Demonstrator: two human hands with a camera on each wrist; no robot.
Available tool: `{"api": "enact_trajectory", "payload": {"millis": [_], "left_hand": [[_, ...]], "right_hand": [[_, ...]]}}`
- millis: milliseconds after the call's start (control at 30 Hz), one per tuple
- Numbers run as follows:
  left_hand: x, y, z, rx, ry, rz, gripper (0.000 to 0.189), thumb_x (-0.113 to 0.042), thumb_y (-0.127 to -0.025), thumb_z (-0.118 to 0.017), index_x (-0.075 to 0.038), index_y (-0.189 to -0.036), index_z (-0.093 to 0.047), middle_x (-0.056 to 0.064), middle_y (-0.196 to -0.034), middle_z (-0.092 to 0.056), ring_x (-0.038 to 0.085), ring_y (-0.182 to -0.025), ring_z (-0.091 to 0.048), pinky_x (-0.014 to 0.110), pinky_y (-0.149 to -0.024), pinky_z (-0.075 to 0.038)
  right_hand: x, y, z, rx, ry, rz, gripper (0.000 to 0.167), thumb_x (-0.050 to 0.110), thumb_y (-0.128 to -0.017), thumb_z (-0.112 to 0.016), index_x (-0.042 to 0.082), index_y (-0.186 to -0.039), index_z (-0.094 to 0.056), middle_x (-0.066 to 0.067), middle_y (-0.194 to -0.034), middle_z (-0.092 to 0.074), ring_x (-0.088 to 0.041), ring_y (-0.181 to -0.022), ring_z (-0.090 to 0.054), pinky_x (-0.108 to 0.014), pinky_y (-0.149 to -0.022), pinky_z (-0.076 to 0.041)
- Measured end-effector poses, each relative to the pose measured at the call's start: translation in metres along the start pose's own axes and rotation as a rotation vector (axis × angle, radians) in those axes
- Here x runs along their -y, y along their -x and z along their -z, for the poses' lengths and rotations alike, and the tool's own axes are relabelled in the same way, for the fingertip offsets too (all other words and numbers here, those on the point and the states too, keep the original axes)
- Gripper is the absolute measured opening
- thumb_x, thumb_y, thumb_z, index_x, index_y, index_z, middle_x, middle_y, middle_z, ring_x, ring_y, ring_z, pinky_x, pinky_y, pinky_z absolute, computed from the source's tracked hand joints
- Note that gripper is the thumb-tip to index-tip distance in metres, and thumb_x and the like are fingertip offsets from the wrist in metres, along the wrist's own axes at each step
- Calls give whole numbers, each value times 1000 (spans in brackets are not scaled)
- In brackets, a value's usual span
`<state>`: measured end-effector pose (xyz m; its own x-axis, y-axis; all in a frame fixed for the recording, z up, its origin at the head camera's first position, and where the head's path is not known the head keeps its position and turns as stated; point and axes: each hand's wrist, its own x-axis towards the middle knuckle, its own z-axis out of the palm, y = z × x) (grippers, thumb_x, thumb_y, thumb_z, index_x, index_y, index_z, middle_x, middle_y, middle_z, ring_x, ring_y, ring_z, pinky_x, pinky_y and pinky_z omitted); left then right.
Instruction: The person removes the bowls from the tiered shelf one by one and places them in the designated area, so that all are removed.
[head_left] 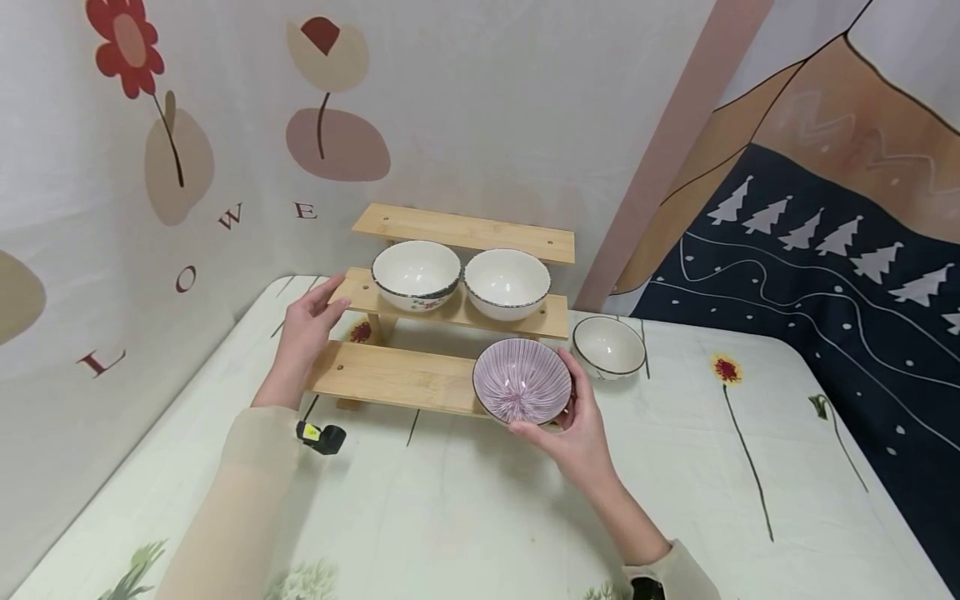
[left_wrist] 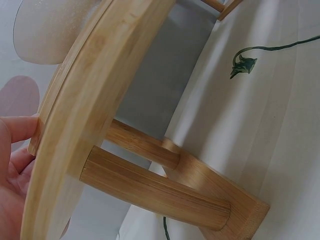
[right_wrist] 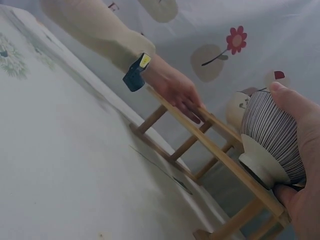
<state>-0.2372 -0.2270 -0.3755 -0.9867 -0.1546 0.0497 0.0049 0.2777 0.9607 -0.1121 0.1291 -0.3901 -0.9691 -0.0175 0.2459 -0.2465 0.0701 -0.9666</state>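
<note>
A three-tier wooden rack (head_left: 397,379) stands by the wall. My left hand (head_left: 303,329) grips the left end of its middle shelf; the left wrist view shows fingertips (left_wrist: 24,128) on the board's edge. In my right hand (head_left: 583,437) is a bowl with a purple-striped inside (head_left: 521,379), held over the right end of the bottom shelf. The right wrist view shows its dark-striped outside (right_wrist: 272,132) and pale foot, close to the board; I cannot tell whether they touch. Two white bowls, one left (head_left: 416,271) and one right (head_left: 507,282), sit on the middle shelf.
A smaller white bowl (head_left: 609,346) stands on the table to the right of the rack. The rack's top shelf (head_left: 465,232) is close to the patterned wall cloth (head_left: 510,108). A pale flowered cloth (head_left: 465,508) covers the table.
</note>
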Motion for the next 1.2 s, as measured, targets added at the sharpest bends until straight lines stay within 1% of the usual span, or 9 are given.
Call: {"api": "enact_trajectory", "payload": {"millis": [233,500,833,1200], "left_hand": [[0,0,0,0,-1,2,55,-30,-105,-51,-19,-156,-34,2,-164,-27,27,-150,-32,43,-124,-34],[0,0,0,3,10,11,55,-30,-105,-51,-19,-156,-34,3,-165,-26,27,-150,-32,42,-124,-34],[-3,3,-2,-3,4,8,55,-31,-104,-51,-17,-155,-35,5,-164,-28,29,-149,-34,42,-123,-35],[-3,3,-1,-8,8,-2,55,-29,-104,-51,-14,-155,-36,7,-164,-29,28,-150,-33,43,-123,-35]], "right_hand": [[-1,0,4,-9,8,-6,109,-10,-67,-86,6,-156,-25,-18,-151,-40,-23,-124,-52,-12,-95,-54],[-3,1,7,-10,11,1,108,-10,-68,-85,7,-156,-25,-18,-152,-39,-22,-125,-50,-13,-96,-54],[-3,0,13,-32,3,0,106,-11,-69,-84,7,-156,-26,-17,-150,-40,-16,-122,-53,-14,-95,-55],[-5,1,19,-45,-6,-14,106,-14,-69,-82,3,-156,-23,-16,-153,-38,-14,-125,-51,-13,-99,-52]]}}
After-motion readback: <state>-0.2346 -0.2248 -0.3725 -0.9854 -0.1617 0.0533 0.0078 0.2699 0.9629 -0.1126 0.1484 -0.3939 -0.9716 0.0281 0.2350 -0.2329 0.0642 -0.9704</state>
